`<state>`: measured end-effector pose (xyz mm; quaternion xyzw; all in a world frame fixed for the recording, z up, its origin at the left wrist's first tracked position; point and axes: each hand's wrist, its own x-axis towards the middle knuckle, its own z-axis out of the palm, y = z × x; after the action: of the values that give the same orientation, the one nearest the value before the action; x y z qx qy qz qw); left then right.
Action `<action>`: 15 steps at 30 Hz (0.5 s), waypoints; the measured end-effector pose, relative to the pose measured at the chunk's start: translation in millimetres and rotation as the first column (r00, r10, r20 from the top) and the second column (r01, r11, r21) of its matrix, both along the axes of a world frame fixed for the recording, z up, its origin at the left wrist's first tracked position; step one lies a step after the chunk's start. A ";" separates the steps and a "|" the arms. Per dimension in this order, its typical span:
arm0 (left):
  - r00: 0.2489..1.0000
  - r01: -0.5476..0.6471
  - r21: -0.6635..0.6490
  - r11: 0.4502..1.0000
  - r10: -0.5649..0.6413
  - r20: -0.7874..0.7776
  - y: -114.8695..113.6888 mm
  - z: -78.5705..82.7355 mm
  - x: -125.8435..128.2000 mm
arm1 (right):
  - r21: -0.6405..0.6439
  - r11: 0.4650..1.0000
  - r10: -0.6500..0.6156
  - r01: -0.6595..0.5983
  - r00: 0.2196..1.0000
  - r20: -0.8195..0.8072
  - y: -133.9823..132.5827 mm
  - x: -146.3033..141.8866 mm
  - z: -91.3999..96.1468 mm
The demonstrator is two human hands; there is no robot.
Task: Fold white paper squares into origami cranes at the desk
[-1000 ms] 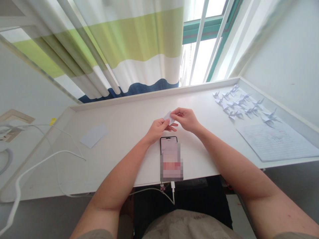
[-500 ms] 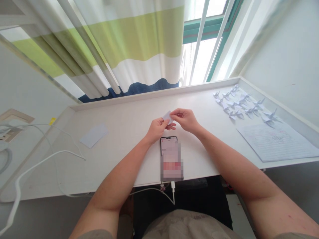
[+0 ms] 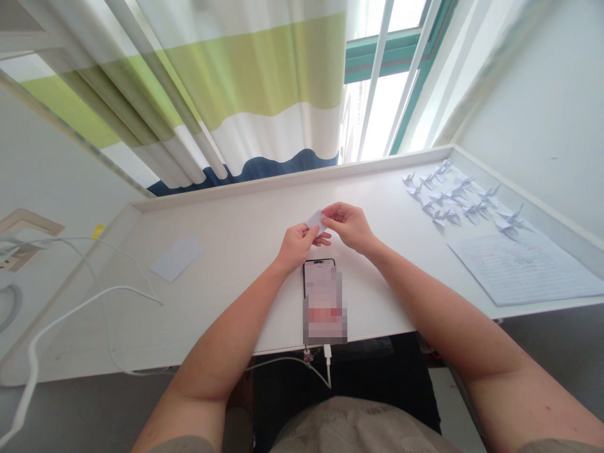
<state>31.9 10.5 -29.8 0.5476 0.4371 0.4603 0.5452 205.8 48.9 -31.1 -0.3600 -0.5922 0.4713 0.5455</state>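
Note:
A small piece of folded white paper (image 3: 314,221) is held above the middle of the white table (image 3: 226,251). My left hand (image 3: 297,246) pinches its lower edge between thumb and fingers. My right hand (image 3: 348,226) grips its other side with the fingertips. Below my hands, a smartphone (image 3: 315,280) lies face up, its screen partly blurred out. Neither hand touches the phone.
Several small white paper cranes (image 3: 453,198) stand at the table's far right, above a lined paper sheet (image 3: 519,270). A blank white paper rectangle (image 3: 177,258) lies at left. White cables (image 3: 94,308) run over the table's left part; another plugs into the phone.
The small paper has shifted slightly left between my fingers, and both hands have barely moved. The phone and the other things on the table stay in place.

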 end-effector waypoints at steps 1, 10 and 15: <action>1.000 -0.006 0.000 1.000 0.006 0.003 -0.2 0.1 0.5 | -0.005 1.000 0.000 0.000 1.000 -0.001 0.2 -0.2 -0.1; 0.999 -0.029 0.014 0.999 0.029 0.031 -1.6 1.6 1.9 | -0.083 0.996 0.007 -0.008 1.000 -0.017 -1.6 1.7 3.4; 0.997 -0.063 0.061 0.996 0.060 0.054 0.6 1.4 1.1 | -0.146 0.983 0.114 -0.113 0.994 -0.002 -9.0 -1.1 6.6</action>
<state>33.1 11.1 -28.4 0.5386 0.4247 0.5043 0.5246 204.6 39.9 -24.6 -0.3661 -0.5774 0.5425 0.4882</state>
